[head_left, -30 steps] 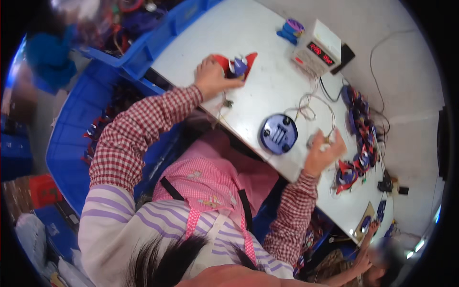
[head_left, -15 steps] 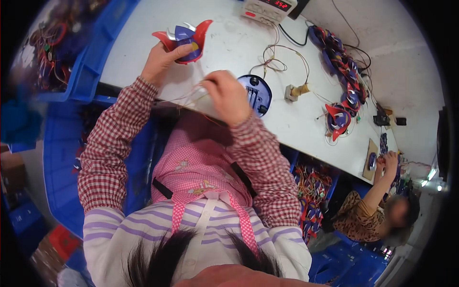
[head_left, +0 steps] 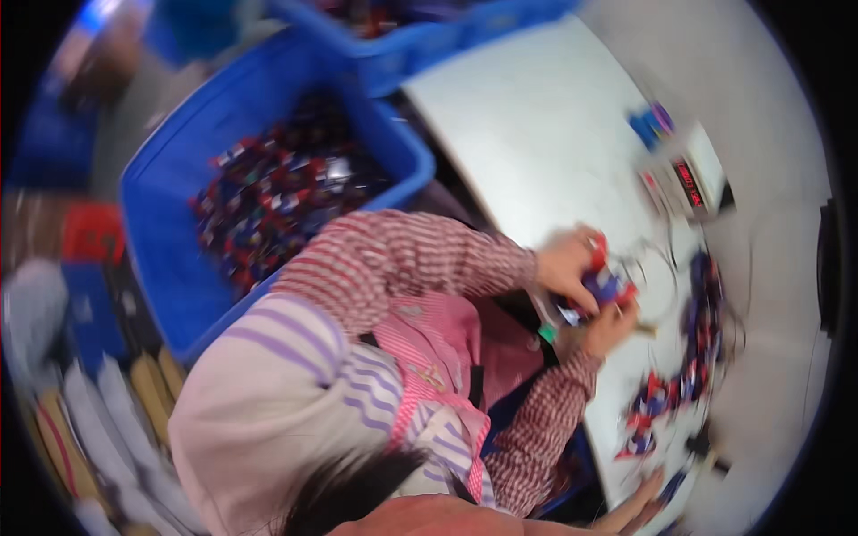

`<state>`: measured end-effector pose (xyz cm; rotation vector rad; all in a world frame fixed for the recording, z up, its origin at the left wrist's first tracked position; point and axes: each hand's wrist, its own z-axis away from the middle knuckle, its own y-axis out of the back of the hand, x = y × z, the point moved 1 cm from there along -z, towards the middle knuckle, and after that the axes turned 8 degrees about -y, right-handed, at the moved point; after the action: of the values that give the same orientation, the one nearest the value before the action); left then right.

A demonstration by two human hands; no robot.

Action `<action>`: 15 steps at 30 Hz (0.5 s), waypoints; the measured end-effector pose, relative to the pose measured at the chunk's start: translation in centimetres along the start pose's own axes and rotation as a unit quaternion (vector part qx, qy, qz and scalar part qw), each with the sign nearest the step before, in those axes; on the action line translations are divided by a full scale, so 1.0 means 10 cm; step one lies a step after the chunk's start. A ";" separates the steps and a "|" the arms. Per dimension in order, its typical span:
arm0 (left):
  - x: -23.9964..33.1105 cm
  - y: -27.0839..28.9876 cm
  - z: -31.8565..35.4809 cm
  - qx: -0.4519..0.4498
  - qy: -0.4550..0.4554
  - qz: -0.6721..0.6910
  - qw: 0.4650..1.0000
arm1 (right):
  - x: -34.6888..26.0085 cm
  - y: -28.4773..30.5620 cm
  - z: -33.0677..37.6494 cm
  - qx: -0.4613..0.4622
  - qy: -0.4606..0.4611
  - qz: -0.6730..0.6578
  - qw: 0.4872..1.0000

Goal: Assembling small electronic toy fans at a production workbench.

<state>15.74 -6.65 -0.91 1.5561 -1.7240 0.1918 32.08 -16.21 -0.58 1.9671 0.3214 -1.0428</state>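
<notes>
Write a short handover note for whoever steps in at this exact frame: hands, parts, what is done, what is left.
Left hand and right hand both grip one red-and-blue toy part at the edge of the white table.
A row of similar parts lies on the table to the right; the blue bin on the left holds many more.
The picture is blurred, so finer detail is unclear.

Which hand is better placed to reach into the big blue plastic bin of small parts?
Probably the left hand: the blue bin sits on that side. Both it and the right hand grip the small red-and-blue part.
</notes>
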 end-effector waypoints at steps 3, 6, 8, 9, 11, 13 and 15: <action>0.36 0.49 0.04 -0.013 0.230 0.368 0.901 | -0.70 -0.04 0.07 0.020 0.048 -0.077 0.996; 0.57 1.17 0.15 0.054 0.208 0.615 0.758 | -1.79 -0.15 0.32 -0.036 0.119 -0.110 0.986; 0.78 2.01 0.31 0.096 0.219 0.522 0.819 | -2.20 -0.37 0.55 -0.065 0.148 -0.183 0.970; 0.74 2.37 0.48 0.131 0.186 0.481 0.847 | -2.36 -0.47 0.63 -0.099 0.181 -0.265 0.942; 0.64 3.12 0.86 0.202 0.179 0.366 0.891 | -2.44 -0.63 0.69 -0.122 0.169 -0.257 0.943; 0.43 3.77 1.35 0.240 0.233 0.265 0.904 | -2.47 -0.77 0.74 -0.165 0.153 -0.257 0.940; 0.22 4.24 1.87 0.342 0.259 0.193 0.883 | -2.49 -0.89 0.81 -0.188 0.142 -0.254 0.938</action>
<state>-30.34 -9.34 3.99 1.3957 -1.5675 1.4177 7.27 -13.36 11.29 1.7110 1.1504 -0.9128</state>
